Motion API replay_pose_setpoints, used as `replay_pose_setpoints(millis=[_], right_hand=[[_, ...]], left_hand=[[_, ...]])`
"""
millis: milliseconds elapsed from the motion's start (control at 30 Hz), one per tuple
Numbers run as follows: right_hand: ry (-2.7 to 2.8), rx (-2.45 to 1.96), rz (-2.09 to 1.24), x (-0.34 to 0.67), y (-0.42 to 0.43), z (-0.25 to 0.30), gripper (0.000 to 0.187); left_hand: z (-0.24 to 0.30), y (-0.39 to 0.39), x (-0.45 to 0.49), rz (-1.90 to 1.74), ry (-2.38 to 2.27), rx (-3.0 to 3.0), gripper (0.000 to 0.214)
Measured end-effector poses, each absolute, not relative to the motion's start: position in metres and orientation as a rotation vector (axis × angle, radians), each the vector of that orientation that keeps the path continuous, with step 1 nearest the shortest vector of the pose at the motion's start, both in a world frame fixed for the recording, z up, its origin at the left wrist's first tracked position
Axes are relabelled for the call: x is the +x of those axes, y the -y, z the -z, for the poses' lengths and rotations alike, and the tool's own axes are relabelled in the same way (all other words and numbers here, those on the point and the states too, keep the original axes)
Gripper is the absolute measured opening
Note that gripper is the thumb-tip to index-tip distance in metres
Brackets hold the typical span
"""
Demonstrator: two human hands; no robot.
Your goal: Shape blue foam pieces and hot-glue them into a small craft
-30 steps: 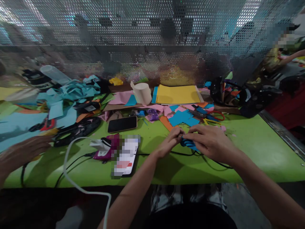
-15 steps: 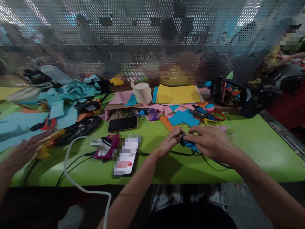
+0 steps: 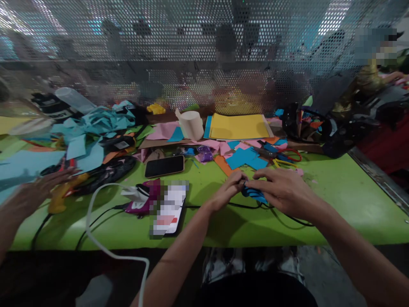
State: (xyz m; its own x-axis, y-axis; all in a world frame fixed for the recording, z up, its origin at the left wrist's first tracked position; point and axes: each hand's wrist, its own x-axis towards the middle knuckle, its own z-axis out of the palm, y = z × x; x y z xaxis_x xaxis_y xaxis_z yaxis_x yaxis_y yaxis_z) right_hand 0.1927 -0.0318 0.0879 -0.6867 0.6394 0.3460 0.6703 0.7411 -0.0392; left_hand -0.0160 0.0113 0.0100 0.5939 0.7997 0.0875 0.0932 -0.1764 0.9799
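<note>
1. Between our two hands sits the blue layered piece [image 3: 256,195], above the green bench; our fingers cover much of it, so its full shape is hidden.
2. Our left hand [image 3: 228,187] has its fingers drawn in, the tips pinching the piece's left end.
3. Our right hand [image 3: 284,194] is half curled over the piece, fingertips on it; its thumb is out of sight, and we cannot tell how firmly it grips.
4. At the left edge, a co-worker's hand [image 3: 30,194], its arm cut off by the frame, overlaps a yellow tool [image 3: 59,200]; we cannot tell whether it has hold of it.
5. We count two phones: a dark-screened phone [image 3: 164,166] and, nearer us, a lit phone [image 3: 171,209] with its screen blurred out.
6. We count one white roll [image 3: 191,125] and, just beside it, one stack topped by a yellow sheet [image 3: 238,126]. The loose blue cuttings [image 3: 246,157] overlap too much for us to count.
7. Our bench [image 3: 358,200] has a smooth, shiny green top, crowded along its back.
8. Behind it rises a perforated metal panel [image 3: 191,47], with dim shapes showing through.
</note>
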Motion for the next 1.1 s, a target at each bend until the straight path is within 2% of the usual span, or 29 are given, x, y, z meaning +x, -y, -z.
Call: replay_pose_setpoints(millis=[467,800,967,1100], right_hand=[[2.706,-1.030,0.256,0.194,0.030,-0.082,0.040],[2.709,-1.072,0.147,0.193,0.033,-0.081,0.037],[2.688,-1.062,0.077,0.194,0.033,-0.080,0.036],[2.627,-1.042,-0.112,0.195,0.034,-0.080,0.033]], left_hand=[[-0.011,-0.011,-0.015,-0.740,-0.778,1.626,0.024],[-0.001,-0.016,-0.016,-0.710,-0.737,1.622,0.020],[0.006,-0.020,-0.014,-0.705,-0.760,1.589,0.028],[0.007,-0.020,-0.015,-0.737,-0.679,1.545,0.038]])
